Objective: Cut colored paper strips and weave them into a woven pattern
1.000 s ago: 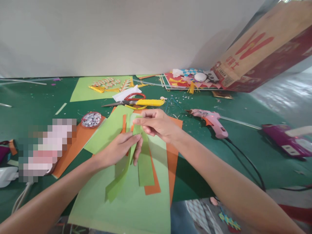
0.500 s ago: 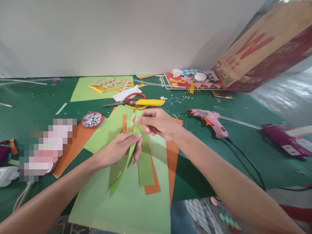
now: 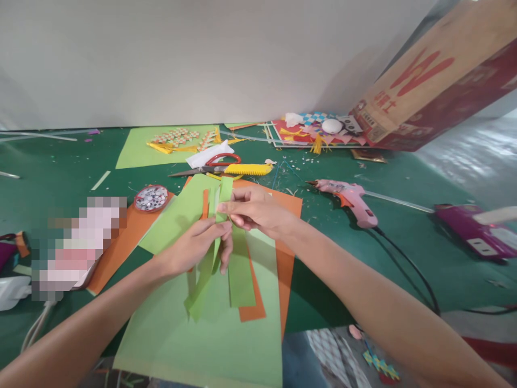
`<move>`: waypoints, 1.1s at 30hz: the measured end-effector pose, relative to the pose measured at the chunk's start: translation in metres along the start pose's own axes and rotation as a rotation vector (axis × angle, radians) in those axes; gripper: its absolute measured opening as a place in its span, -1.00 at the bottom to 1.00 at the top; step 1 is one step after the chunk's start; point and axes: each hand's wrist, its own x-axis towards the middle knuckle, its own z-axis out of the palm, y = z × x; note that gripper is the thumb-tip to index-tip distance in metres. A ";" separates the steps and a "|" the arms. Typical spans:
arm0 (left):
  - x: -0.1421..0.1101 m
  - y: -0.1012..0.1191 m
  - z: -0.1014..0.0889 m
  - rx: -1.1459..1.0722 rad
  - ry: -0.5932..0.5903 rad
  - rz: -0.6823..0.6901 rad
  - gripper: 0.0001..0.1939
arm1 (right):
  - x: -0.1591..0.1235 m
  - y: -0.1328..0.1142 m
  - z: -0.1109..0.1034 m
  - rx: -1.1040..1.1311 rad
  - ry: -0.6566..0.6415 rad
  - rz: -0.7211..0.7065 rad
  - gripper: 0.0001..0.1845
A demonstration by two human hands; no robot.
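Between my two hands is a light green paper strip (image 3: 204,288), its lower end hanging loose toward me. My left hand (image 3: 202,240) pinches it about midway, thumb on top. Higher up, the thumb and fingers of my right hand (image 3: 256,210) grip the same strip near its upper part. Beneath lie a wider green paper strip (image 3: 242,277), an orange strip (image 3: 256,312) and a large pale green sheet (image 3: 202,345). A narrow orange strip (image 3: 205,202) shows just beyond my left hand.
Scissors (image 3: 194,172) and a yellow-handled cutter (image 3: 248,170) lie beyond the paper. To the right rest a pink glue gun (image 3: 351,199) with its cord and a purple power strip (image 3: 476,231). At left are a round box of googly eyes (image 3: 151,199) and a blurred-out phone (image 3: 81,248).
My right hand has come slightly down and left, closer to my left hand, along the green strip. The strip's hanging end has swung a little and now looks twisted.
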 end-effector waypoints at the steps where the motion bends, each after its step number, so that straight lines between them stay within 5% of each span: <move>1: 0.000 0.000 0.000 -0.011 0.000 0.007 -0.55 | 0.000 0.000 0.001 0.011 0.004 -0.002 -0.57; 21: 0.002 0.002 0.002 -0.023 0.013 0.032 -0.55 | 0.001 0.001 0.006 0.061 0.050 0.017 -0.50; 33: 0.002 0.001 0.002 -0.173 -0.053 0.022 -0.61 | 0.000 -0.008 -0.008 0.039 0.030 -0.002 -0.47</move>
